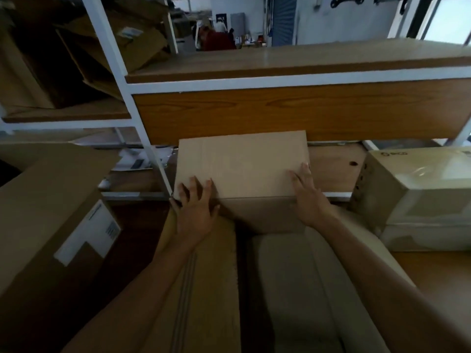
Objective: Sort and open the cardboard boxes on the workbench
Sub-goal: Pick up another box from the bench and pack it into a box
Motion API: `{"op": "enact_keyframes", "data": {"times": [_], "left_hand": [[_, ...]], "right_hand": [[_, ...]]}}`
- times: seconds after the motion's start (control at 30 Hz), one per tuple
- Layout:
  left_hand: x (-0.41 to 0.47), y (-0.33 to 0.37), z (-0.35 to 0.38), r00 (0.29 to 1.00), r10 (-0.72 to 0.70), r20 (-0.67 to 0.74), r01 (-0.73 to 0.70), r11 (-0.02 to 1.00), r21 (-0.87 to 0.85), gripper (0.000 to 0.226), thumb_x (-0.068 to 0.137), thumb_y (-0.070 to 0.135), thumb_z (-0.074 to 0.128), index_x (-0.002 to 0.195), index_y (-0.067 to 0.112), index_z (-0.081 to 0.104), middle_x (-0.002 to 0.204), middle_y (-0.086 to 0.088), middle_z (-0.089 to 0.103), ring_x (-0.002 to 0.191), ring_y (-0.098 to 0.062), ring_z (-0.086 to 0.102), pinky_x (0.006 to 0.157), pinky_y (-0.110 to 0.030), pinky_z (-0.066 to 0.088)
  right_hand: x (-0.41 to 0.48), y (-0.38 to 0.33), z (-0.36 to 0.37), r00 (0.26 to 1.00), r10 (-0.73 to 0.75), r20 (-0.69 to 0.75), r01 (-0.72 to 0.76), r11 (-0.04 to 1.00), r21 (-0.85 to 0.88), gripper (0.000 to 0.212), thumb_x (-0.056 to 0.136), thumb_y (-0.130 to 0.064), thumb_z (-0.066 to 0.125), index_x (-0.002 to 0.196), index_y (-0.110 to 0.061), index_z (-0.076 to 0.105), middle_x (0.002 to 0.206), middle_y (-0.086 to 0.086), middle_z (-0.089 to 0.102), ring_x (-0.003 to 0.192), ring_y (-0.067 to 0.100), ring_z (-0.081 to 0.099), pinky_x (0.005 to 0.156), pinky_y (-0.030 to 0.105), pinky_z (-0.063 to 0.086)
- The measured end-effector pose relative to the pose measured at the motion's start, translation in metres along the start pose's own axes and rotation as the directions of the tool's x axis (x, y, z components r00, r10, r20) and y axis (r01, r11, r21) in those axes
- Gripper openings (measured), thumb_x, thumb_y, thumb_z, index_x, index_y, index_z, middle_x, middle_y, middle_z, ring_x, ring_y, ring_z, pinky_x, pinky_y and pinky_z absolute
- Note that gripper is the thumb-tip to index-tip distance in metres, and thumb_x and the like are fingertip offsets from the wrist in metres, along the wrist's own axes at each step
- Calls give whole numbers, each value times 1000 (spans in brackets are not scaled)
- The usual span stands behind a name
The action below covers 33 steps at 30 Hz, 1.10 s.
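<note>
A plain cardboard box [242, 164] sits at the back of the bench [334, 169], pushed against the wooden shelf front [280, 110]. The left hand [196, 207] lies on the box's near left corner, fingers spread flat on its top. The right hand [305, 197] presses open-palmed against the box's near right edge, fingers extended. Left of this box stands a large brown box with a white label [86, 233]; right of it, a pale wrapped box [420, 187]. Nearer the person than the plain box lie two more cartons [209, 289], under the forearms
</note>
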<state>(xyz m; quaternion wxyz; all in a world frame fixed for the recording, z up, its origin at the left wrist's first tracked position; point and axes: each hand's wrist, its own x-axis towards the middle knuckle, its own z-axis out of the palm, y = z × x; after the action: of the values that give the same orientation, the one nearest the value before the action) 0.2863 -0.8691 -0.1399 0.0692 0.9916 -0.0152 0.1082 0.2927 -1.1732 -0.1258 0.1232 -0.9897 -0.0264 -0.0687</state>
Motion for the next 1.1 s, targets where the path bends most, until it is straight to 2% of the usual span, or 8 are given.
{"op": "enact_keyframes", "data": {"times": [0.1,0.23,0.33,0.5,0.7,0.9,1.03,1.1], "left_hand": [[-9,-2,-6,995,-97,33,96,995,15,83,91,65,41,155,31,1,163,-12,-3,145,-50,-2,111,-70,4],[-30,-7,-16,991,-90,94,84,995,60,65,92,65,40,145,27,34,155,-10,30,142,-42,19,111,-64,21],[-43,-17,-21,993,-62,103,56,996,64,60,91,65,41,138,27,43,148,-5,37,138,-34,27,108,-59,25],[-53,-21,-29,993,-47,112,41,998,56,58,92,65,39,136,29,43,146,-4,38,135,-31,29,106,-57,27],[-43,-20,-29,991,-50,125,40,995,87,58,93,65,37,136,27,43,147,-6,40,137,-33,29,107,-59,27],[-5,-7,-21,989,-51,137,44,998,51,61,92,65,41,138,25,45,145,-7,43,137,-33,31,106,-56,28],[19,-7,-25,985,-7,171,42,979,-199,42,89,50,58,123,24,55,130,-5,53,130,-29,39,104,-45,33],[22,-14,-28,987,0,158,48,953,-300,39,87,43,64,120,23,58,126,-6,55,124,-29,46,101,-41,38]], "right_hand": [[-16,0,-4,1000,-6,28,7,999,-45,82,90,-4,58,156,-23,14,164,7,-6,137,41,37,101,51,47],[-43,-10,-13,989,47,140,-11,969,-245,55,97,-16,48,149,-25,33,147,10,42,123,34,52,97,46,46],[-63,-17,-14,997,61,50,-47,968,-245,37,101,-23,44,138,-21,47,132,7,59,117,26,59,92,38,49],[-81,-21,-22,998,37,52,-23,967,-255,37,98,-27,52,134,-19,51,133,8,59,121,26,57,101,41,45],[-67,-17,-20,996,57,70,-40,975,-220,43,96,-28,56,137,-23,47,131,5,60,119,25,58,96,42,49],[-37,0,-17,996,63,69,-47,975,-217,37,98,-27,53,134,-23,47,133,4,58,123,29,49,95,45,46],[-20,9,-20,992,82,96,-64,981,-181,36,95,-24,57,130,-23,50,130,5,59,121,28,51,96,46,47],[-21,5,-20,990,116,86,-92,966,-243,41,93,-21,59,133,-23,49,134,7,55,124,30,48,101,51,43]]}}
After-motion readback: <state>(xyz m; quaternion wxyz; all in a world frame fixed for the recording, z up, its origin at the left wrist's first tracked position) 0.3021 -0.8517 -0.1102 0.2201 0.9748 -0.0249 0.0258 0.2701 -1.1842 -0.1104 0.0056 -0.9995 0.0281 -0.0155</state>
